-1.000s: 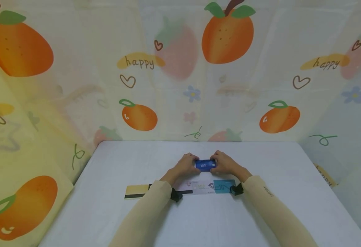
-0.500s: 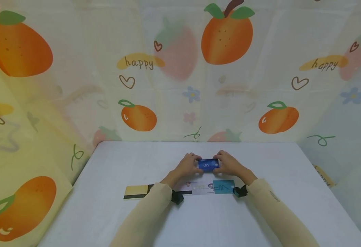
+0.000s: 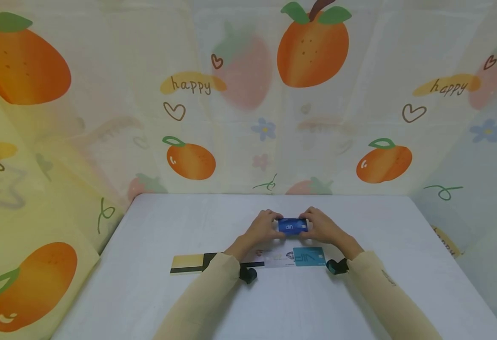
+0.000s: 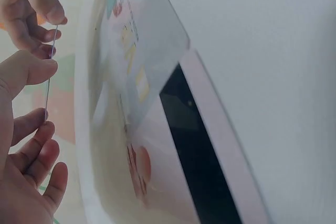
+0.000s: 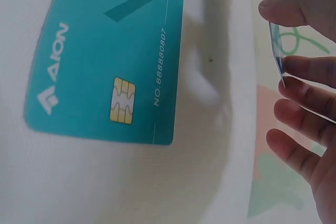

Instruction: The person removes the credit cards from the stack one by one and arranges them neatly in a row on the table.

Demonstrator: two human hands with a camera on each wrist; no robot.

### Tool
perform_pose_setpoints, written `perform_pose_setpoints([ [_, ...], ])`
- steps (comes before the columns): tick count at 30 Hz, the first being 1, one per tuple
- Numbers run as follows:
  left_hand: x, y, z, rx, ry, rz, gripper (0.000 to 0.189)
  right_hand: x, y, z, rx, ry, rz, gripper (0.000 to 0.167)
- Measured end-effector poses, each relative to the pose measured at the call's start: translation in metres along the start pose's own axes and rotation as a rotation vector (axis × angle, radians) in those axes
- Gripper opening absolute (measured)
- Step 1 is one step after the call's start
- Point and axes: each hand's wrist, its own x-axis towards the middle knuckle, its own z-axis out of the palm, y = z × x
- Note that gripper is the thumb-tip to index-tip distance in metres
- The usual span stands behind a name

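Note:
Both hands hold a blue VIP card (image 3: 293, 226) up over the far middle of the table. My left hand (image 3: 265, 225) pinches its left end between thumb and fingers. At the opposite end, my right hand (image 3: 321, 226) pinches it the same way. The wrist views catch the card nearly edge-on, as a thin line between thumb and fingertips. Below the hands, a teal card (image 5: 105, 77) with a gold chip lies flat. To its left lie a pale card (image 3: 279, 258) and a pinkish card with a black stripe (image 4: 197, 140), partly covered by my left arm in the head view.
A gold card (image 3: 187, 263) with a black stripe ends the row of cards on the left. The white tabletop (image 3: 180, 222) meets a fruit-printed curtain (image 3: 240, 156) along its back edge. Dark wrist cameras hang under both sleeves, close above the row.
Both hands have shifted a short way to the right together, carrying the blue card between them. The row of cards on the table stays in place.

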Motion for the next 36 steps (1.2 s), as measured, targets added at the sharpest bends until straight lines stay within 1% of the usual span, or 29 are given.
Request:
perform_pose_setpoints([
  [7, -0.001, 0.006, 0.0, -0.003, 0.007, 0.012, 0.058, -0.008, 0.001, -0.003, 0.033, 0.016, 0.008, 0.05],
  [12, -0.003, 0.01, -0.002, 0.018, 0.012, 0.009, 0.058, -0.012, 0.002, -0.004, 0.04, 0.029, 0.014, 0.05],
  [21, -0.003, 0.013, -0.002, 0.014, 0.032, 0.04, 0.057, -0.016, 0.003, -0.003, 0.053, 0.047, 0.02, 0.048],
  [28, -0.004, 0.014, -0.001, 0.015, 0.032, 0.038, 0.058, -0.019, 0.003, -0.003, 0.055, 0.07, 0.002, 0.047],
  [36, -0.006, 0.019, -0.003, 0.012, 0.026, 0.028, 0.057, -0.022, 0.002, -0.005, 0.075, 0.074, 0.026, 0.047],
])
